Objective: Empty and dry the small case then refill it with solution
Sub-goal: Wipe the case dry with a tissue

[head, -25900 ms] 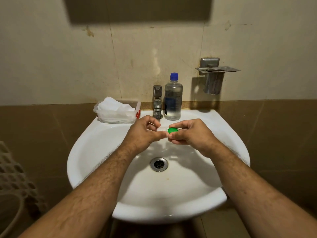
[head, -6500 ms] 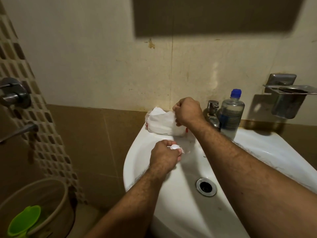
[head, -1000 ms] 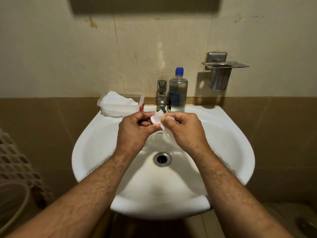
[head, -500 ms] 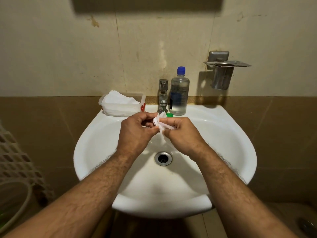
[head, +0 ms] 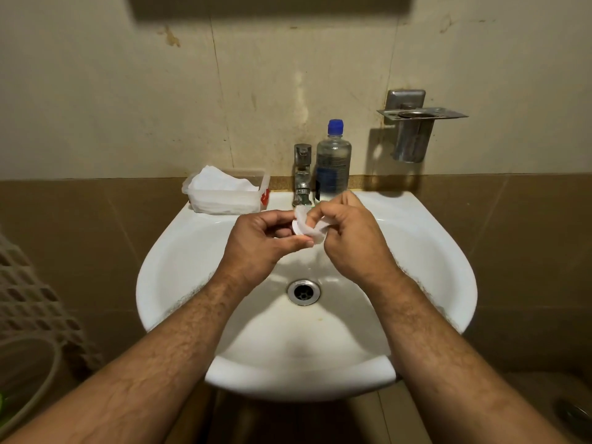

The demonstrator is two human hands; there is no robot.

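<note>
I am drying the small case [head: 298, 226] over the sink [head: 179, 261]: my left hand [head: 262, 243] is pinching it, my right hand [head: 347, 232] is pressing tissue [head: 312, 232] in. Next, I judge, comes reaching for the solution bottle [head: 333, 165].

white sink [head: 179, 283] | drain [head: 303, 292] at basin centre | metal tap [head: 302, 174] at back rim | steel wall holder [head: 416, 129] upper right | lattice basket [head: 28, 302] at left edge
</note>
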